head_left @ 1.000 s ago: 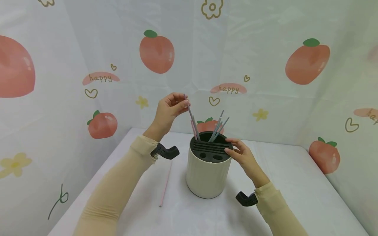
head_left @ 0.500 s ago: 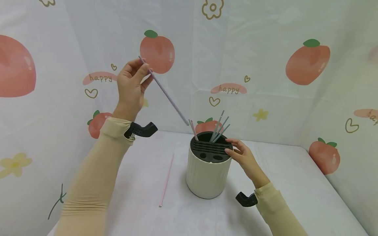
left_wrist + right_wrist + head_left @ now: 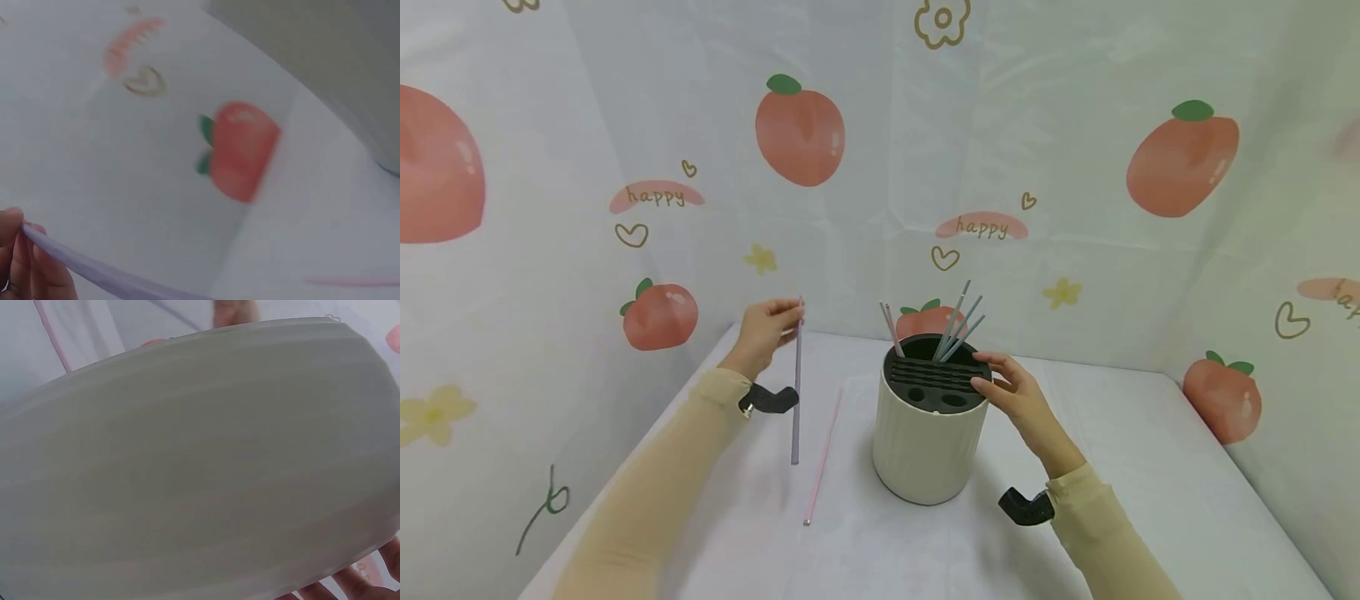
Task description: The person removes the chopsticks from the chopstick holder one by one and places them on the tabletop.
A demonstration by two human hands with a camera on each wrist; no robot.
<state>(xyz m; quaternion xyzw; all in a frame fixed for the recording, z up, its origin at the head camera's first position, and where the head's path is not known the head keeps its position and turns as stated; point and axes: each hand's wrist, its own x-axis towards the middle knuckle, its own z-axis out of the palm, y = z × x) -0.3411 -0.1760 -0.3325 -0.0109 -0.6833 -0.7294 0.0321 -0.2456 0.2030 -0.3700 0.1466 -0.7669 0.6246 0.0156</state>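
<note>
My left hand (image 3: pixel 766 333) pinches a thin purple stick (image 3: pixel 797 392) near its upper end. The stick hangs almost upright over the left side of the table, and in the left wrist view it runs out from the fingertips. A pink stick (image 3: pixel 824 458) with a shiny end lies just to its right. On the right, my right hand (image 3: pixel 1018 404) grips the rim of a round cream holder (image 3: pixel 928 454) with a black slotted top (image 3: pixel 932 375). Several thin sticks (image 3: pixel 955 329), bluish and pinkish, lean in its rear opening. The holder's wall fills most of the right wrist view.
A white-covered table (image 3: pixel 1135 475) carries everything. Behind it hangs a white curtain (image 3: pixel 865 125) printed with peaches, hearts and flowers. A black wrist camera (image 3: pixel 772 400) sits at the left cuff, and another black wrist camera (image 3: pixel 1027 506) at the right cuff.
The purple stick came up out of the holder in my left hand, swung left, then dropped lower over the table beside the pink stick. My right hand stayed on the holder's rim.
</note>
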